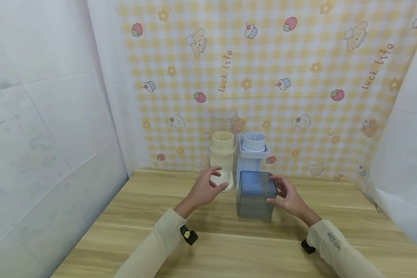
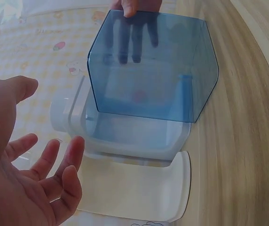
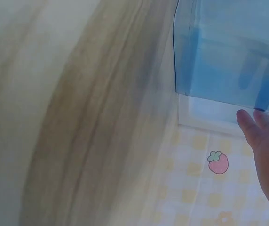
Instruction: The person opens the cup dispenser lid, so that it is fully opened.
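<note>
My right hand [image 1: 289,197] grips a clear blue square plastic container [image 1: 255,204] at its right side. In the left wrist view the fingers show through the blue wall [image 2: 158,70], with the thumb on the near side. The container is close in front of a white dispenser stand [image 1: 249,163] topped by a round white cup [image 1: 254,142]. My left hand [image 1: 205,188] has loosely bent fingers and holds nothing. It hovers in front of a cream dispenser stand [image 1: 217,164], which carries a clear cylinder [image 1: 224,120] around a cream cup [image 1: 223,141].
The two stands are side by side at the back of the wood-grain table [image 1: 208,251], close to a yellow checked cloth [image 1: 292,116]. White sheeting [image 1: 48,116] hangs at the left, and more white sheeting [image 1: 408,154] at the right.
</note>
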The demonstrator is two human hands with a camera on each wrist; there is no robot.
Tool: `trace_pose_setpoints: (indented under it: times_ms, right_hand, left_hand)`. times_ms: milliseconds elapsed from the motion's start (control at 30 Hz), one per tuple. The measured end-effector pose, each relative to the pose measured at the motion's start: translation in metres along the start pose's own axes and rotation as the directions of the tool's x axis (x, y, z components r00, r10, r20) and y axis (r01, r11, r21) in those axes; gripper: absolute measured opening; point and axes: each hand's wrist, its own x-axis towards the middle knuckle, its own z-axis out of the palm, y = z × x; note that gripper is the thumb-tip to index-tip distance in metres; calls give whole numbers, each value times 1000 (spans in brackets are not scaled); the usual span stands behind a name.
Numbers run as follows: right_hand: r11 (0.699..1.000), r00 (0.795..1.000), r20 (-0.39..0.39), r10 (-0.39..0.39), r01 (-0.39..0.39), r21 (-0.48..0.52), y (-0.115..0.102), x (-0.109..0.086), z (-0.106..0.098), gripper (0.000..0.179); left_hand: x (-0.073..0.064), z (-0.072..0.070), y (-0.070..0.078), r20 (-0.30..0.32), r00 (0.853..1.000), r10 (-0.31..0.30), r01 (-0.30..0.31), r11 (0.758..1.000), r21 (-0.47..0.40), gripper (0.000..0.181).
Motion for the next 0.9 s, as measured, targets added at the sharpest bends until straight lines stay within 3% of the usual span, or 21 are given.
trace_pose_setpoints:
  times_ms: [900]
  right_hand:
    - [1000,1000,-4,-16,16,-14,2,7,4,69]
  left_hand:
    - [-10,-5,0,-1,1000,3,-3,1000,-8,60]
